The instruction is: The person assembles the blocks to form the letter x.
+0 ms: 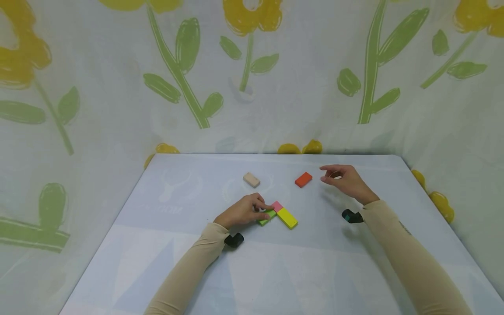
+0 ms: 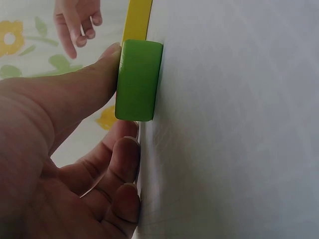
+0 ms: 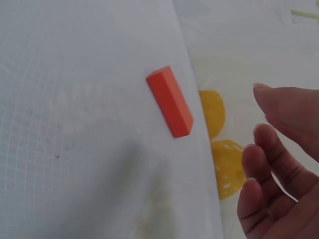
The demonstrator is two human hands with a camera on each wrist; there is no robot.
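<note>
My left hand (image 1: pixel 245 210) pinches a green block (image 1: pixel 267 217) flat on the table, thumb along one long side and fingers at the other. In the left wrist view the end of the green block (image 2: pixel 139 79) faces the camera. A pink block (image 1: pixel 277 206), partly covered by the fingertips, touches the green one and a yellow block (image 1: pixel 288 218), forming a corner. My right hand (image 1: pixel 346 180) hovers above the table, fingers loosely bent and holding nothing. To its left lies an orange-red block (image 1: pixel 303 180), also visible as the orange-red block (image 3: pixel 170 102) in the right wrist view.
A beige block (image 1: pixel 251 180) lies farther back, left of the orange-red one. The white table (image 1: pixel 189 267) ends at the back against a pale curtain (image 1: pixel 299 96) printed with flowers. Small dark cameras (image 1: pixel 234 240) are worn at both wrists.
</note>
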